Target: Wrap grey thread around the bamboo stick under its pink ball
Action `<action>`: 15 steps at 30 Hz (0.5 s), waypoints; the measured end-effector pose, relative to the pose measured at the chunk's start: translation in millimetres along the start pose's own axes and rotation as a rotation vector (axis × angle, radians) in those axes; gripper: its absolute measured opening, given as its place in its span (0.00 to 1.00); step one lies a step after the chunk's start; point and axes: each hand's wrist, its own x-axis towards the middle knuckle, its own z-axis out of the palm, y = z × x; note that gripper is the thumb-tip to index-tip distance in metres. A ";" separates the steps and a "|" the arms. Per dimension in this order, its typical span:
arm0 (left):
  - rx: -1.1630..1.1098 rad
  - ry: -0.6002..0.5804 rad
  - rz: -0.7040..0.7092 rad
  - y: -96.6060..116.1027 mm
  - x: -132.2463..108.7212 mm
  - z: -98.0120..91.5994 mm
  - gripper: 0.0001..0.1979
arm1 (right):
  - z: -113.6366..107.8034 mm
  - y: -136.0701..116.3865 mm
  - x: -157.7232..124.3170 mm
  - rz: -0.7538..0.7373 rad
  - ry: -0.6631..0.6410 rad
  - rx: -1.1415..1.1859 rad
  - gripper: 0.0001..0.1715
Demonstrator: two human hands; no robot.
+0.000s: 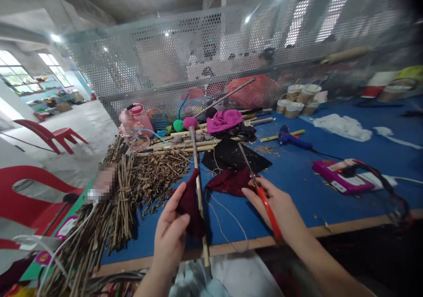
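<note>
My left hand point(170, 226) is closed on a piece of dark red cloth point(191, 209), thumb and fingers at its left edge. Beside and partly behind the cloth runs a bamboo stick point(194, 149), nearly upright, its lower end over the table's front edge. In my right hand point(276, 200) is a pair of scissors point(268, 209) with red handles, its blades pointing up and away; whether the blades are apart is unclear. Another dark red cloth point(228, 183) lies just left of the scissors, partly over a black cloth point(228, 154). A thin cord point(243, 231) loops between my hands.
Dry twigs point(124, 191) and crumbled leaves point(161, 169) cover the table's left side. Behind are yarn balls point(190, 122), magenta cloth point(224, 120) and a pink jug point(140, 120). On the right are a blue glue gun point(294, 140), a power strip point(343, 178) and small baskets point(294, 107).
</note>
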 end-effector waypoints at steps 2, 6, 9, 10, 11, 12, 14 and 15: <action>-0.001 0.066 -0.029 4.0 5.2 -5.7 0.25 | -10.2 8.5 11.6 -0.061 0.016 -0.457 0.28; 0.092 0.172 -0.028 8.9 10.2 -9.7 0.23 | -16.2 21.8 22.6 -0.120 -0.164 -0.821 0.20; 0.124 0.179 -0.003 10.1 10.7 -9.5 0.24 | -16.7 26.3 19.3 -0.174 -0.181 -0.879 0.16; 0.126 0.170 -0.006 10.1 10.7 -8.9 0.24 | -17.0 26.4 17.3 -0.191 -0.178 -0.898 0.15; 0.123 0.153 -0.017 10.0 10.8 -8.1 0.24 | -17.3 25.7 15.5 -0.211 -0.181 -0.916 0.14; 0.113 0.133 -0.033 10.0 11.0 -6.9 0.25 | -17.8 24.6 14.2 -0.229 -0.188 -0.933 0.14; 0.074 0.080 -0.074 10.8 11.7 -3.9 0.27 | -20.1 22.4 13.9 -0.254 -0.204 -0.964 0.14; 0.054 0.053 -0.098 11.8 12.3 -2.3 0.28 | -22.5 22.1 15.2 -0.257 -0.208 -0.980 0.14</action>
